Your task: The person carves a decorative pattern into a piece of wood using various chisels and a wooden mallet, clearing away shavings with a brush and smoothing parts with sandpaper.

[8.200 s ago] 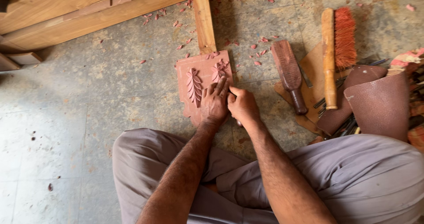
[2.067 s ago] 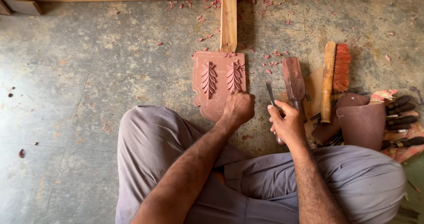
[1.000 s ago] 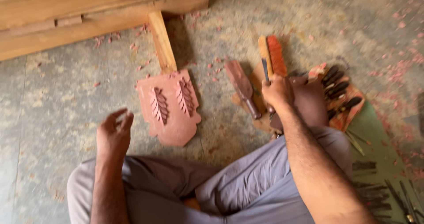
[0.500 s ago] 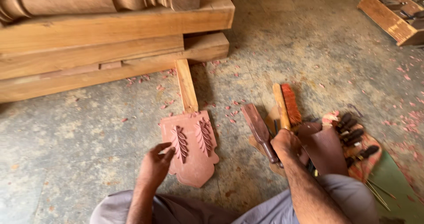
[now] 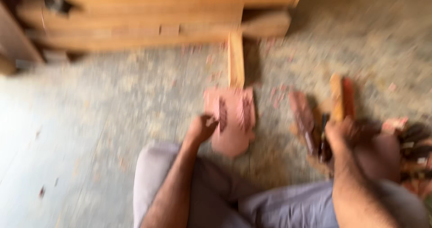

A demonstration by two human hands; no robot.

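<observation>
**Carved panel on the floor, one hand at its edge, the other among the tools**

We start with the reddish carved wood panel (image 5: 231, 122), which lies flat on the concrete floor (image 5: 112, 120) just beyond our knees. Two dark leaf-like carvings run along it, and its long axis points away from us, from near to far. At its far end a pale wooden slat (image 5: 236, 59) continues the same line toward the stacked timber beams (image 5: 157, 19) at the far side.

Our left hand (image 5: 201, 128) is the nearer one to the panel: it sits at the panel's left edge, touching or all but touching it, so the panel lies directly to the right of that grip. The fingers look curled, but the frame is smeared by motion and we cannot tell whether that grip is closed on the edge or only resting against it.

Our right hand (image 5: 343, 131) is well apart from the panel, off to the right, down among the tools. It appears closed around a thin dark tool (image 5: 323, 140), probably a chisel, though the blur leaves this uncertain. Just left of it lies a dark wooden mallet (image 5: 302, 120); just beyond it stands a brush with a pale handle and red bristles (image 5: 341, 93). Further right is a leather tool roll (image 5: 411, 147). Reddish wood chips scatter the floor around the panel.
</observation>
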